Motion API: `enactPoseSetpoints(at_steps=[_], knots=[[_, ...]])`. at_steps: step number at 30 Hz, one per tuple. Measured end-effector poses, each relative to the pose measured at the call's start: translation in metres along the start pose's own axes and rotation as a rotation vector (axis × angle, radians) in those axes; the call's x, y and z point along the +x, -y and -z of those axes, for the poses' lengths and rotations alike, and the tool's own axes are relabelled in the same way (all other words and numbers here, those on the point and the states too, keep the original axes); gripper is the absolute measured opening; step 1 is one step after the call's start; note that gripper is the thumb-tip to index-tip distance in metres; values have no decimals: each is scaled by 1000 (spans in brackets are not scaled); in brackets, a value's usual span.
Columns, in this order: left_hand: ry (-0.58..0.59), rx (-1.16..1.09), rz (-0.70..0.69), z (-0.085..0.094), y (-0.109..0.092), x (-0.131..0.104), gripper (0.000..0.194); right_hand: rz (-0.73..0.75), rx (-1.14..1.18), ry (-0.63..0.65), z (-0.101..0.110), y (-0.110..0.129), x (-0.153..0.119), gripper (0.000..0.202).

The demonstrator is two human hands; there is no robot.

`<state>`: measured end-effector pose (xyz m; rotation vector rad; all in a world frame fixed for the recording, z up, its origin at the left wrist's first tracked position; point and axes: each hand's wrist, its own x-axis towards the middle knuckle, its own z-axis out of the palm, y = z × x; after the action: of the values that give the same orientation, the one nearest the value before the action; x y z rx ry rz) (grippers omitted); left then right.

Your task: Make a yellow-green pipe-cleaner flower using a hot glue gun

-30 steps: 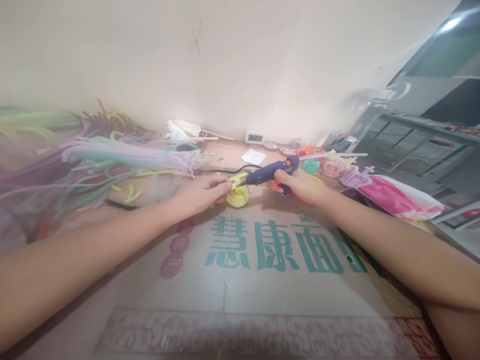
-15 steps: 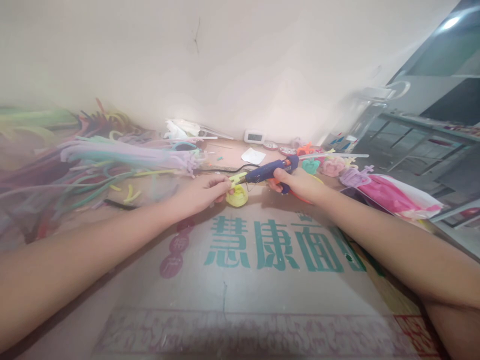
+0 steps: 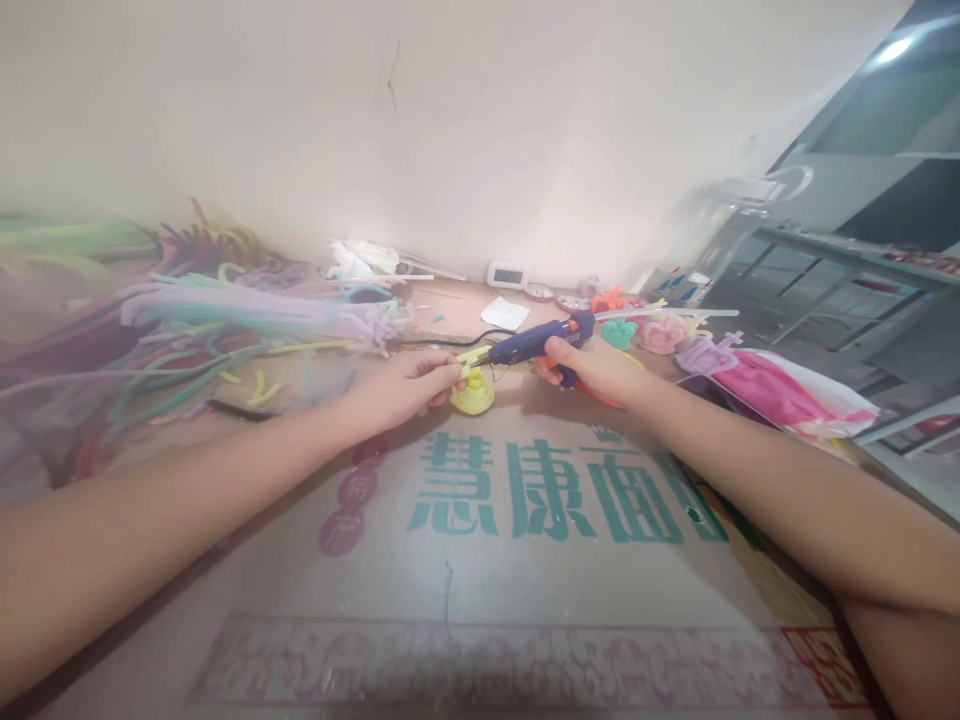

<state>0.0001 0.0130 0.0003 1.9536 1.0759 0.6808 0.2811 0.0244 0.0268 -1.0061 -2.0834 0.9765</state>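
A dark blue glue gun (image 3: 536, 343) is gripped in my right hand (image 3: 589, 368), its nozzle pointing left. The nozzle meets a yellow fuzzy piece (image 3: 474, 357), which my left hand (image 3: 420, 385) pinches between thumb and fingers. Just below hangs or rests a round yellow coil (image 3: 474, 393); whether it is joined to the piece I cannot tell. A translucent stick (image 3: 675, 314) lies behind my right hand, and whether it enters the gun is unclear.
Bundles of colored fuzzy stems (image 3: 262, 308) crowd the left. Toward the wall are a small white digital clock (image 3: 508, 274) and a white paper (image 3: 505, 313). Fuzzy flowers (image 3: 662, 335) and a pink-and-white wrapped bundle (image 3: 799, 390) lie right. Printed cardboard (image 3: 525, 590) covers the front.
The view has shifted very slightly. Both hands keep their holds, and the glue gun's nozzle stays at the yellow piece.
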Motion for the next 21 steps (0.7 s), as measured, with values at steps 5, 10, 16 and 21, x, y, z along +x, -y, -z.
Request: enactPoseSetpoints(at_steps=[5,10,16,21], knots=[[-7,32,-4,0,0,0,39,2,32,43,2,1,-3,67],[-9,46,-14,-1,-1,0,40,-7,317,-14,6,8,0,64],[-7,58,4,0,0,0,42,-111,240,-344,15,9,15,49],[-2,37,-3,0,2,1,41,-162,-140,-602,29,-14,19,49]])
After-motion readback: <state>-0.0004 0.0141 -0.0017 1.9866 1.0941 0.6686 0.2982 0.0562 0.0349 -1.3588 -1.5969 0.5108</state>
